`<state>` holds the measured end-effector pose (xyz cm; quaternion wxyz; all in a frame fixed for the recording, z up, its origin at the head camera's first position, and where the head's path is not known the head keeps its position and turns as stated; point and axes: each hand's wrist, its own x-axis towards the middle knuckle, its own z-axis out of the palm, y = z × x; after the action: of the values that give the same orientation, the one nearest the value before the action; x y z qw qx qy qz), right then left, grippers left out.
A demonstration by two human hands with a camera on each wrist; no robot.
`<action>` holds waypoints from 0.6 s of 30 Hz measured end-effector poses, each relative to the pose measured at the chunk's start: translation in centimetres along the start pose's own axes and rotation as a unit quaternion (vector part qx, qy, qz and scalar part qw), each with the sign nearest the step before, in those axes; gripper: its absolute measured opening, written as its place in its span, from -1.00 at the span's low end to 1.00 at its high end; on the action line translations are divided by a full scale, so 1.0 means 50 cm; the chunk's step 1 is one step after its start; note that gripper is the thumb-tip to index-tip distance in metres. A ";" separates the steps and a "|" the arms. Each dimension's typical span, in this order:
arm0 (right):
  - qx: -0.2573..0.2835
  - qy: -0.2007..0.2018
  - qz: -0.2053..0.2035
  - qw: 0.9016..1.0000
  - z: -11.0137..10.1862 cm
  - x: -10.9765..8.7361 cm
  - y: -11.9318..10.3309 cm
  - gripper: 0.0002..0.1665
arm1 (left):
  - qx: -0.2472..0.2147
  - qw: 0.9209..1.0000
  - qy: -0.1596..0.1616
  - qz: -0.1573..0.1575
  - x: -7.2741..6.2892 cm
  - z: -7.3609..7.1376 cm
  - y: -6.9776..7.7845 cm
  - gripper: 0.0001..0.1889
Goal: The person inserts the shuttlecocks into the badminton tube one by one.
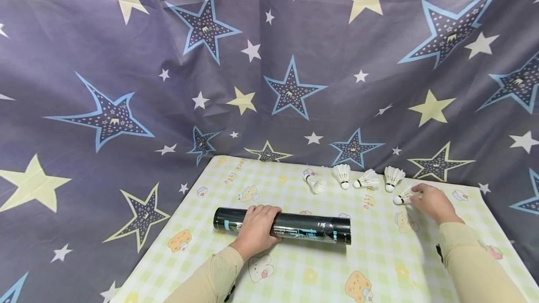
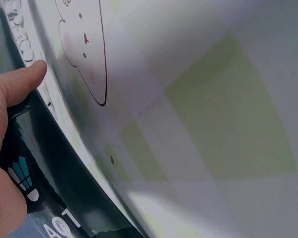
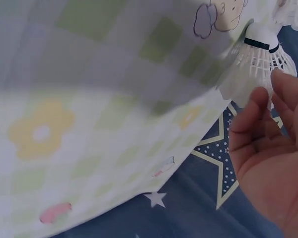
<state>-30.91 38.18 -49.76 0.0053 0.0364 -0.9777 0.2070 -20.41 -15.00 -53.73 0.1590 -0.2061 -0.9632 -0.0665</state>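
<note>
A black shuttlecock tube (image 1: 311, 227) with blue and white print lies across the table, slightly tilted in the head view. My left hand (image 1: 258, 229) grips it left of its middle, fingers over the top. In the left wrist view the thumb (image 2: 27, 82) runs along the dark tube (image 2: 64, 163). Toward the back right, my right hand (image 1: 433, 202) pinches the feather skirt of a white shuttlecock (image 1: 403, 197), whose cork points left. The right wrist view shows thumb and fingers (image 3: 256, 111) at the skirt of that shuttlecock (image 3: 258, 54), with a dark band under its cork.
Several more white shuttlecocks lie along the table's back edge, among them one (image 1: 315, 183) at the left and one (image 1: 393, 178) beside my right hand. A pale green checked cloth (image 1: 311, 275) covers the table. Behind it hangs a dark star-patterned curtain (image 1: 236, 74).
</note>
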 end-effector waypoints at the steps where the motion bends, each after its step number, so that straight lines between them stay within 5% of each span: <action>1: 0.012 0.004 0.007 1.000 0.001 -0.005 -0.001 -0.52 | -0.001 1.000 -0.001 0.000 0.000 -0.001 0.000 -0.12; 7: 0.096 0.043 0.029 0.994 0.026 -0.029 -0.015 -0.59 | -0.001 1.000 0.003 0.001 -0.002 -0.002 -0.001 -0.12; 18: 0.146 0.072 0.066 0.984 0.058 -0.041 -0.028 -0.48 | -0.003 1.000 0.002 0.005 0.002 -0.001 0.000 -0.13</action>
<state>-28.74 35.87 -51.91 0.0562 -0.0430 -0.9343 0.3495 -20.49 -14.95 -53.66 0.1607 -0.2116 -0.9616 -0.0687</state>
